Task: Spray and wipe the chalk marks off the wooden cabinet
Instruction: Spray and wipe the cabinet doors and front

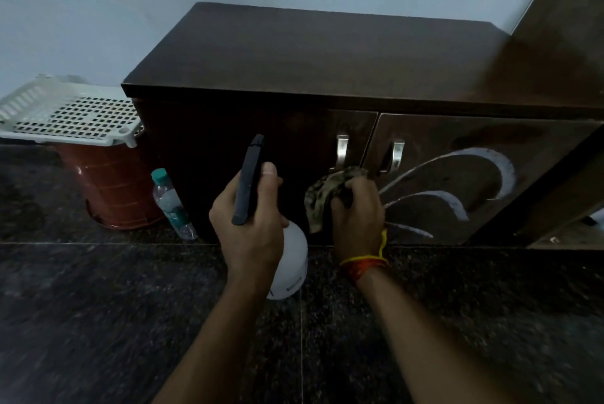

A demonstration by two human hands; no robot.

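Low against a pale wall, the wooden cabinet (294, 53) stands on dark speckled floor (98, 322), chalk marks (483, 171) on its right door. Left hand (251, 223) grips the spray bottle (291, 259); right hand (358, 214) fingers clutch a cloth (323, 194) beside the marks.

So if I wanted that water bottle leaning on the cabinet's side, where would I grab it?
Probably round the clear middle of the water bottle, below its green cap, coming from the left. It stands tilted on the floor against the cabinet, so the right side is blocked. The red bin sits close on the left, so reach in from the front-left.
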